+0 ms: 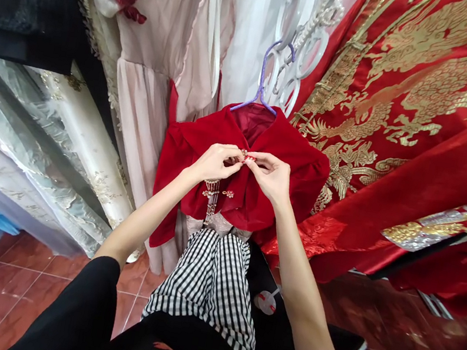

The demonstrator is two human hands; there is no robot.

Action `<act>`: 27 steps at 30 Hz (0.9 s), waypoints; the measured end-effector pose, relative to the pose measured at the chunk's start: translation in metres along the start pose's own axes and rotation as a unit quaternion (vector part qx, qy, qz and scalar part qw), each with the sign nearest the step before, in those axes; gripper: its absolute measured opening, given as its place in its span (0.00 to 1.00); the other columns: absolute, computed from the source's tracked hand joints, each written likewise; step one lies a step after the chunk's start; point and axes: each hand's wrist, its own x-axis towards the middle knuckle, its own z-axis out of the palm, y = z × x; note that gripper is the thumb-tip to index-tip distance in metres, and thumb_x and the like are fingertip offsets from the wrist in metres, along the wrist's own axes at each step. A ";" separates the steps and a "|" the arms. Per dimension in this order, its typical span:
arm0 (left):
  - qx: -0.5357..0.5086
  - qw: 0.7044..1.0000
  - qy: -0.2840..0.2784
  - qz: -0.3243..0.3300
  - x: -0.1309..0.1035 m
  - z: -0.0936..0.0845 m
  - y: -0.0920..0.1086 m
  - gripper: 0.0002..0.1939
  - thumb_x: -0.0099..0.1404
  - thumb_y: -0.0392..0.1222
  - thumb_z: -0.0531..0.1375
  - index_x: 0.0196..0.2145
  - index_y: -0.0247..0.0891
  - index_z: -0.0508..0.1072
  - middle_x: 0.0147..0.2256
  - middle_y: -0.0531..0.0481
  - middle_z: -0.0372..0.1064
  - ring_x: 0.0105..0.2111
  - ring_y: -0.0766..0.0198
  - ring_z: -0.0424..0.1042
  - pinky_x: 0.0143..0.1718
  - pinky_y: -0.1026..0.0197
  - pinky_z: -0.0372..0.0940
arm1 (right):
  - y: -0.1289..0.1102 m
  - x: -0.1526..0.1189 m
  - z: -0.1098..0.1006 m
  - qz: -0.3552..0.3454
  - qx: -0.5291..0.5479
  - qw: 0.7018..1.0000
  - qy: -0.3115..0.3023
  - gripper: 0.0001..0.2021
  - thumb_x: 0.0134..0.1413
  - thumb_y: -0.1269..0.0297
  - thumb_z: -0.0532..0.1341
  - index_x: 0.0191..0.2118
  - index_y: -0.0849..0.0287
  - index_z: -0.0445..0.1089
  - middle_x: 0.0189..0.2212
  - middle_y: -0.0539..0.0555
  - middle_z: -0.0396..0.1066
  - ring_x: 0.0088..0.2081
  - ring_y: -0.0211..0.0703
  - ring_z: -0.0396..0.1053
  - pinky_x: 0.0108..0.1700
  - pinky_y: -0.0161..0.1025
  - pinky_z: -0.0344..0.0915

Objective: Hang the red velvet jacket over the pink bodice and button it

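Note:
A short red velvet jacket (206,125) hangs in front of me on a purple hanger (262,87). At its upper front opening, my left hand (216,163) and my right hand (270,175) meet fingertip to fingertip. Both hands are closed in a pinch on a small ornamental fastening (244,155) there, most of it covered by fingers. Lower on the front, a beaded flower fastening (228,194) shows. A beaded tassel (211,201) dangles below my left hand.
White scrollwork metal (292,11) holds the hanger. Pale gowns (140,88) hang on the left, and red cloth with gold dragon embroidery (400,89) on the right. Beneath my right forearm, a round white fan-like item (266,302) lies on a black surface.

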 end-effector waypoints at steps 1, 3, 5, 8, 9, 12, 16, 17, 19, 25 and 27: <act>0.001 1.000 -0.003 -0.002 0.001 -0.001 0.000 0.06 0.63 0.36 0.57 0.33 0.35 0.74 0.31 0.50 0.72 0.28 0.68 0.71 0.30 0.67 0.66 | 0.000 0.001 -0.001 0.002 -0.005 1.000 -0.007 0.13 0.49 0.56 0.70 0.39 0.58 0.79 0.38 0.54 0.81 0.38 0.45 0.79 0.43 0.42 0.79; 0.006 1.000 -0.009 -0.005 0.003 -0.002 0.000 0.06 0.63 0.36 0.57 0.33 0.35 0.74 0.31 0.50 0.72 0.28 0.68 0.71 0.30 0.67 0.66 | 0.002 0.004 -0.003 0.003 -0.015 1.000 -0.022 0.14 0.48 0.55 0.70 0.39 0.57 0.79 0.37 0.54 0.81 0.38 0.45 0.79 0.42 0.42 0.79; 0.017 1.000 -0.019 -0.004 0.003 -0.003 -0.001 0.05 0.63 0.36 0.57 0.32 0.35 0.73 0.31 0.50 0.72 0.28 0.68 0.70 0.30 0.67 0.65 | 0.003 0.006 -0.005 -0.001 -0.018 0.999 -0.033 0.14 0.49 0.56 0.70 0.39 0.57 0.79 0.37 0.54 0.81 0.39 0.46 0.80 0.42 0.41 0.79; 0.035 0.998 -0.040 -0.017 0.004 -0.004 -0.001 0.05 0.64 0.36 0.56 0.34 0.36 0.73 0.31 0.49 0.73 0.28 0.67 0.71 0.32 0.65 0.65 | 0.004 0.008 -0.006 -0.012 -0.023 0.999 -0.037 0.13 0.50 0.57 0.69 0.40 0.57 0.79 0.38 0.54 0.81 0.39 0.45 0.79 0.43 0.41 0.78; 0.046 0.997 -0.049 -0.027 0.005 -0.005 -0.001 0.05 0.64 0.36 0.56 0.34 0.36 0.72 0.31 0.49 0.73 0.28 0.66 0.71 0.32 0.64 0.65 | 0.004 0.008 -0.006 -0.015 -0.030 0.999 -0.039 0.12 0.51 0.57 0.69 0.40 0.57 0.79 0.38 0.54 0.81 0.39 0.45 0.79 0.43 0.41 0.78; 0.114 0.988 -0.087 -0.049 0.009 -0.006 0.003 0.05 0.63 0.36 0.56 0.35 0.35 0.71 0.31 0.48 0.74 0.28 0.63 0.72 0.32 0.63 0.64 | 0.002 0.008 -0.005 -0.021 -0.063 0.997 -0.047 0.12 0.53 0.57 0.67 0.41 0.57 0.79 0.38 0.53 0.81 0.39 0.44 0.79 0.42 0.40 0.78; 0.237 0.961 -0.144 -0.023 0.018 -0.009 0.010 0.06 0.63 0.35 0.55 0.34 0.33 0.72 0.31 0.45 0.74 0.29 0.60 0.72 0.31 0.61 0.61 | 0.001 0.007 -0.004 -0.029 -0.096 0.994 -0.038 0.13 0.54 0.56 0.66 0.42 0.58 0.77 0.37 0.53 0.80 0.38 0.43 0.78 0.40 0.39 0.78; 0.251 0.956 -0.152 -0.016 0.020 -0.010 0.011 0.07 0.64 0.35 0.55 0.34 0.33 0.72 0.31 0.44 0.74 0.29 0.59 0.72 0.31 0.60 0.60 | 0.001 0.007 -0.004 -0.033 -0.098 0.994 -0.033 0.14 0.54 0.55 0.66 0.43 0.58 0.77 0.37 0.53 0.80 0.38 0.43 0.78 0.40 0.39 0.78; 0.247 0.956 -0.156 -0.002 0.022 -0.011 0.011 0.07 0.64 0.35 0.55 0.33 0.33 0.72 0.31 0.45 0.74 0.29 0.60 0.71 0.30 0.61 0.59 | 0.002 0.006 -0.003 -0.039 -0.097 0.994 -0.024 0.15 0.55 0.55 0.65 0.44 0.58 0.76 0.38 0.53 0.79 0.38 0.42 0.77 0.39 0.38 0.78; 0.132 0.984 -0.117 0.031 0.018 -0.013 0.004 0.05 0.63 0.36 0.56 0.33 0.35 0.72 0.28 0.49 0.72 0.26 0.65 0.68 0.29 0.63 0.60 | 0.006 0.002 -0.001 -0.039 -0.082 0.996 -0.018 0.15 0.56 0.53 0.64 0.45 0.55 0.74 0.39 0.52 0.78 0.39 0.41 0.77 0.39 0.36 0.77; 0.113 0.986 -0.115 0.039 0.018 -0.015 0.002 0.05 0.63 0.36 0.56 0.31 0.36 0.72 0.28 0.49 0.71 0.25 0.66 0.68 0.29 0.64 0.59 | 0.006 0.001 -0.001 -0.036 -0.080 0.996 -0.016 0.15 0.56 0.52 0.64 0.45 0.55 0.75 0.39 0.52 0.78 0.39 0.41 0.77 0.39 0.37 0.78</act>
